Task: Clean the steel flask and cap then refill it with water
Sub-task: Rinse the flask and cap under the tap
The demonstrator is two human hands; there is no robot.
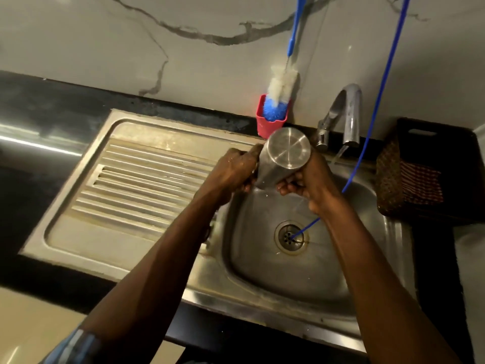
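— Where, and pointing which way?

— Steel flask, held over the sink basin, up near the back rim. Inverted and tilted: flat round base raised and turned toward the camera, mouth end down toward the basin. Long axis slanted, running from the base at upper right down to the mouth end at lower left, hidden between the hands.

— Held how?

— Gripped from both sides. Left hand wrapped round the body on the left, fingers curled against the steel. Right hand clasped round the lower right part, fingertips tucked under near the mouth. Wet skin on both. Hard to tell whether anything pours from the mouth; some thin water visible below the right hand.

— Tap?

— Chrome tap just behind and right of the flask, running, stream falling beside the right wrist rather than onto the flask. Not touching the flask.

— Around it?

— Red cup on the back ledge just behind the base, with a bottle brush standing in it, white bristles above, blue tuft below, blue handle leaning up the marble wall. Thin blue tube hanging from above, passing behind the right forearm, end resting in the drain. Ribbed drainboard left of the basin. Dark woven basket on the black counter at right, chequered cloth inside.
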